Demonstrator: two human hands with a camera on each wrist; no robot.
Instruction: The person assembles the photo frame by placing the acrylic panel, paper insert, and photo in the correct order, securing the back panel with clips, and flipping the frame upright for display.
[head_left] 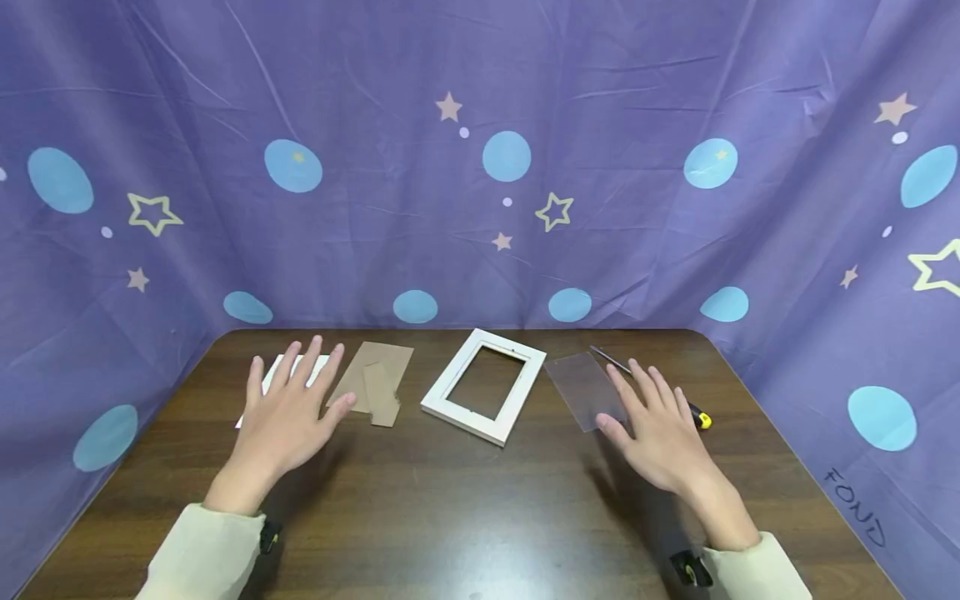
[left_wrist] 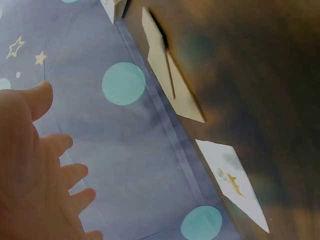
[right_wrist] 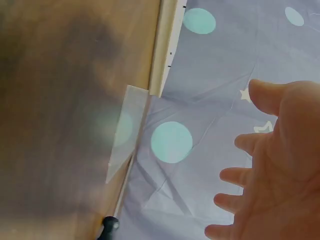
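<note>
My left hand (head_left: 288, 417) is held above the table with its fingers spread, holding nothing. Beneath it lies a white sheet of paper (left_wrist: 232, 175) with a small gold print, partly hidden in the head view. To its right is a brown picture-frame backing board (head_left: 392, 358) with a stand leg (head_left: 380, 396) on it. A white picture frame (head_left: 463, 418) lies flat in the middle. Over on the right, my right hand (head_left: 660, 429) hovers with spread fingers, also holding nothing, near a clear sheet (head_left: 579, 387). A screwdriver (head_left: 611, 358) lies partly behind that hand.
The dark wooden table (head_left: 450, 517) meets a purple curtain (head_left: 375, 233) with stars and blue dots at its back and sides. Past the right fingers, the screwdriver's black and yellow handle (head_left: 702, 417) shows.
</note>
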